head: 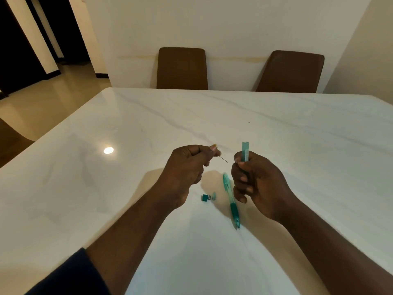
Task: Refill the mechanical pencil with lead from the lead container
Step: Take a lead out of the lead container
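My left hand [187, 167] pinches a thin dark lead [224, 159] between thumb and forefinger; its free end points right and slightly down. My right hand [257, 184] holds a teal lead container [245, 151] upright, its top sticking out above the fingers. The teal mechanical pencil [230, 201] lies on the white table [212, 124] between the two hands, partly behind the right fingers. A small teal cap [205, 197] and a small clear piece [213, 195] lie on the table left of the pencil.
Two brown chairs [182, 68] [290, 71] stand at the table's far edge against a cream wall. The table's left edge runs diagonally, with floor and a dark doorway [12, 50] beyond it.
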A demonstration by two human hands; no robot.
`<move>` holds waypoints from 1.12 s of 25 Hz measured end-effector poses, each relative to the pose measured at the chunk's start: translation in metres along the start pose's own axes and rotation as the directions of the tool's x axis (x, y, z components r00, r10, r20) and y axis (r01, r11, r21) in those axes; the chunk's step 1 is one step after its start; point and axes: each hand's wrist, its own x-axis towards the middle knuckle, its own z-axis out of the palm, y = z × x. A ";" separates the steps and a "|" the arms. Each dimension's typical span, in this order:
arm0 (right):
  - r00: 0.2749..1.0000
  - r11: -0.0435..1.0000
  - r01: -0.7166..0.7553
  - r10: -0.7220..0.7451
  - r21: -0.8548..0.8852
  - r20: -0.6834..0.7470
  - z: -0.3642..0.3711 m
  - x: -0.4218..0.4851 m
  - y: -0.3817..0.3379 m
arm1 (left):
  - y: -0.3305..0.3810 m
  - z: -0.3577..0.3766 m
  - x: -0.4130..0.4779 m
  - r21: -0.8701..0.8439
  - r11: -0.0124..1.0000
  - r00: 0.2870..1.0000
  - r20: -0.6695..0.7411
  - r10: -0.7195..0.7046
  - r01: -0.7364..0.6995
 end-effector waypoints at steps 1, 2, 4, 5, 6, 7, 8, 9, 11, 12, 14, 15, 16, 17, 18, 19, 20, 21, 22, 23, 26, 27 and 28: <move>1.000 0.998 0.012 -0.014 -0.063 -0.023 0.001 -0.002 0.001 | 0.000 0.001 -0.001 0.013 1.000 1.000 0.019 0.000 0.000; 0.999 0.991 0.026 -0.032 -0.133 -0.044 0.003 -0.003 0.001 | -0.001 0.002 -0.002 0.025 1.000 0.999 0.039 0.007 -0.008; 0.995 0.971 0.051 -0.070 -0.232 -0.074 0.006 -0.005 0.001 | -0.001 0.003 -0.003 0.046 0.999 0.997 0.070 0.018 -0.021; 0.993 0.964 0.062 -0.085 -0.259 -0.077 0.008 -0.006 0.002 | -0.001 0.003 -0.004 0.036 0.999 0.996 0.088 0.002 -0.005; 0.993 0.960 0.069 -0.094 -0.272 -0.078 0.009 -0.006 0.002 | -0.001 0.004 -0.004 -0.007 0.999 0.994 0.106 -0.034 0.035; 0.992 0.959 0.073 -0.099 -0.274 -0.083 0.010 -0.005 0.001 | 0.000 0.003 -0.004 -0.088 0.991 0.988 0.127 -0.092 0.104; 0.990 0.961 0.074 -0.102 -0.268 -0.095 0.009 -0.005 0.001 | 0.002 0.003 -0.003 -0.205 0.959 0.972 0.166 -0.165 0.197; 0.988 0.963 0.074 -0.105 -0.258 -0.109 0.008 -0.005 0.001 | 0.004 0.002 -0.002 -0.338 0.895 0.949 0.222 -0.225 0.291; 0.984 0.967 0.071 -0.108 -0.245 -0.139 0.007 -0.004 0.001 | 0.004 -0.001 0.001 -0.562 0.723 0.912 0.311 -0.266 0.402; 0.983 0.968 0.069 -0.107 -0.242 -0.150 0.006 -0.004 0.001 | 0.003 -0.002 0.001 -0.623 0.661 0.906 0.333 -0.261 0.419; 0.981 0.968 0.066 -0.106 -0.240 -0.161 0.006 -0.003 0.001 | 0.004 -0.001 0.000 -0.657 0.634 0.911 0.332 -0.243 0.409; 0.980 0.968 0.065 -0.107 -0.242 -0.165 0.006 -0.002 0.001 | 0.004 0.000 0.000 -0.654 0.646 0.917 0.322 -0.234 0.394; 0.980 0.968 0.060 -0.105 -0.245 -0.172 0.005 -0.002 0.001 | 0.003 0.000 0.000 -0.648 0.656 0.921 0.312 -0.234 0.386; 0.979 0.968 0.055 -0.101 -0.247 -0.179 0.005 -0.002 0.001 | 0.003 0.000 0.000 -0.642 0.664 0.922 0.307 -0.234 0.383; 0.978 0.968 0.052 -0.100 -0.247 -0.184 0.005 -0.002 0.001 | 0.003 0.000 0.001 -0.637 0.671 0.923 0.306 -0.233 0.380; 0.977 0.967 0.056 -0.105 -0.249 -0.188 0.006 -0.002 0.001 | 0.003 0.000 0.001 -0.630 0.678 0.924 0.306 -0.231 0.378; 0.975 0.964 0.068 -0.119 -0.257 -0.188 0.005 -0.002 0.002 | 0.003 0.000 0.001 -0.625 0.683 0.923 0.314 -0.224 0.378; 0.972 0.959 0.089 -0.143 -0.271 -0.185 0.005 -0.002 0.002 | 0.003 0.000 0.001 -0.624 0.684 0.922 0.320 -0.218 0.378; 0.969 0.950 0.118 -0.174 -0.288 -0.175 0.006 -0.003 0.003 | 0.003 0.001 0.000 -0.626 0.685 0.924 0.319 -0.211 0.373; 0.964 0.938 0.154 -0.211 -0.310 -0.160 0.007 -0.004 0.003 | 0.003 0.002 -0.001 -0.629 0.688 0.927 0.316 -0.200 0.363; 0.936 0.872 0.249 -0.328 -0.422 -0.124 0.012 -0.006 0.006 | 0.007 0.006 -0.004 -0.624 0.685 0.920 0.345 -0.189 0.375; 0.927 0.845 0.263 -0.355 -0.466 -0.121 0.014 -0.006 0.009 | 0.008 0.008 -0.005 -0.626 0.673 0.912 0.357 -0.203 0.395; 0.919 0.815 0.262 -0.374 -0.516 -0.124 0.015 -0.005 0.012 | 0.008 0.009 -0.006 -0.627 0.664 0.908 0.360 -0.217 0.407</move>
